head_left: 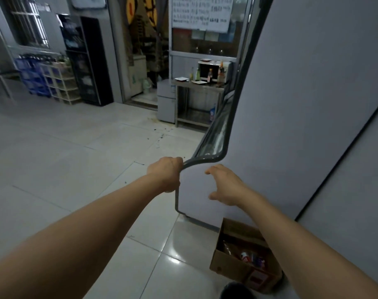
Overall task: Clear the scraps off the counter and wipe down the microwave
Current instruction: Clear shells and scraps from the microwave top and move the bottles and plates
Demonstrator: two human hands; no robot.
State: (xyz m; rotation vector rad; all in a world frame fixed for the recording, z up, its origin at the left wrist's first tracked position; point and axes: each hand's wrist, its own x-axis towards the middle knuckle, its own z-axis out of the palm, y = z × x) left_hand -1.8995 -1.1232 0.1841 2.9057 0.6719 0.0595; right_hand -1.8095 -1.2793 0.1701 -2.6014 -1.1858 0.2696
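A white microwave (211, 71) stands far off on a steel counter (196, 85) at the back of the room, with bottles and small plates around it. Close to me is a white chest freezer (196, 190) with a grey rim. My left hand (165, 172) grips the near corner of that rim. My right hand (223, 184) hovers over the freezer's white side with its fingers spread, holding nothing. Whether it touches the freezer I cannot tell.
An open cardboard box (242, 255) with packets sits on the floor by the wall (313, 104) at my lower right. A small white cabinet (166, 100) stands left of the counter. Blue crates (32, 76) and a dark fridge (86, 61) line the left wall. Dark crumbs (160, 137) spot the tiled floor.
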